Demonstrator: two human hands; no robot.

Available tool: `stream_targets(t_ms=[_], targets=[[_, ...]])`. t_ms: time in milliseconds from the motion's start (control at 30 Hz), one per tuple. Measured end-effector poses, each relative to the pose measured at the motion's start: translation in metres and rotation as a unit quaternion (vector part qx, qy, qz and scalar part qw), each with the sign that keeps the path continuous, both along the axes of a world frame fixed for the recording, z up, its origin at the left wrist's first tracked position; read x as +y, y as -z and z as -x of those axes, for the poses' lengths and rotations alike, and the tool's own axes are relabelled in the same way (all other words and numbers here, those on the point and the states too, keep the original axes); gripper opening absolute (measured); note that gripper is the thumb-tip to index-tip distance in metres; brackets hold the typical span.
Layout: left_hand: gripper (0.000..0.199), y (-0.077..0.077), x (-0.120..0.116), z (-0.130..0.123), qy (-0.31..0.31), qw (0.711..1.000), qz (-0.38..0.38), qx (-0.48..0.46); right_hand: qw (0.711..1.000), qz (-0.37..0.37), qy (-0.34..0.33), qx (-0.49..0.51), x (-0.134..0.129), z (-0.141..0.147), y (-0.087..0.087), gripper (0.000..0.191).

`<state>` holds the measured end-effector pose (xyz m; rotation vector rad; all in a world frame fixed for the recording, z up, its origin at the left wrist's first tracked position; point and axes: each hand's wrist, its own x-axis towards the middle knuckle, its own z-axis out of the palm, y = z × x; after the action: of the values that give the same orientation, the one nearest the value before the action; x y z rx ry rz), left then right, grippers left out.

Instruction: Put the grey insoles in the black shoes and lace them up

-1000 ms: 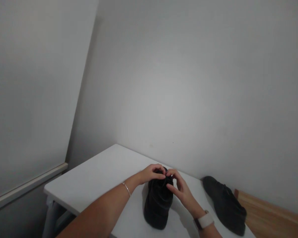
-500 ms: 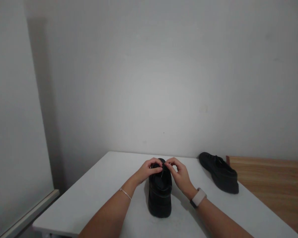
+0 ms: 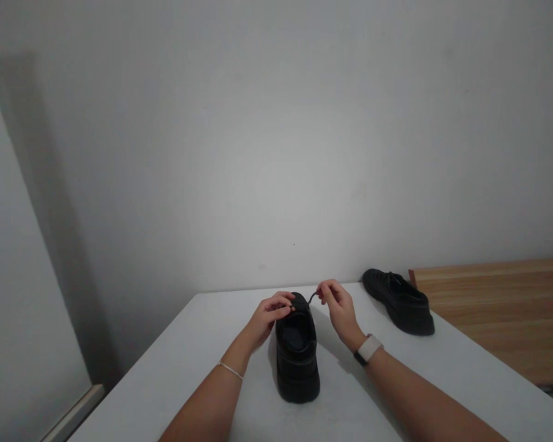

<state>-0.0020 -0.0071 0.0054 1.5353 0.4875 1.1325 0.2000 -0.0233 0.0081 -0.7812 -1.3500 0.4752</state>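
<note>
Left hand: my left hand (image 3: 265,318) is at the lower middle of the frame, its fingers curled and narrow over the lacing of the near shoe; I cannot tell whether they grip anything there
Right hand: my right hand (image 3: 340,310), just right of that, has thumb and forefinger pinched on a dark lace (image 3: 312,298), which runs from the shoe's lacing up to my fingertips
Near shoe: the black near shoe (image 3: 298,368) stands upright on the white table (image 3: 203,350) at the lower middle, heel towards me
Far shoe: the black far shoe (image 3: 399,301) lies at the lower right, near the wall (image 3: 276,153)
Wrists: thin bracelet (image 3: 230,371) on my left, pale wristband (image 3: 369,348) on my right
Board: wood-grained board (image 3: 488,307) at the right edge
Writing: the insole (image 3: 295,333) is too dim to read
</note>
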Motion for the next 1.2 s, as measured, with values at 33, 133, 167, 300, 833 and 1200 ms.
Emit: stream_targets(t_ms=[33,133,167,300,833,1200], targets=[[0.019,-0.001,-0.001,0.0,0.009,1.0,0.013,-0.019,1.0,0.009,-0.026,-0.002,0.001,-0.001,0.0,0.036],[0.037,-0.008,-0.004,0.0,0.017,0.998,0.037,-0.051,0.993,0.04,-0.105,-0.02,0.002,-0.002,0.001,0.041],[0.046,-0.01,-0.004,0.001,0.017,0.997,0.047,-0.057,0.99,0.052,-0.128,-0.029,0.002,-0.002,0.001,0.04],[0.049,-0.012,0.002,0.007,0.012,0.994,0.067,-0.087,0.97,0.096,-0.218,-0.056,0.004,-0.003,0.003,0.036],[0.026,-0.005,0.011,0.015,-0.025,0.99,-0.042,0.131,0.968,0.124,-0.213,-0.056,0.009,-0.003,0.008,0.033],[0.029,-0.007,0.009,0.013,-0.06,0.988,-0.046,0.132,0.97,0.115,-0.201,-0.074,0.012,-0.004,0.009,0.036]])
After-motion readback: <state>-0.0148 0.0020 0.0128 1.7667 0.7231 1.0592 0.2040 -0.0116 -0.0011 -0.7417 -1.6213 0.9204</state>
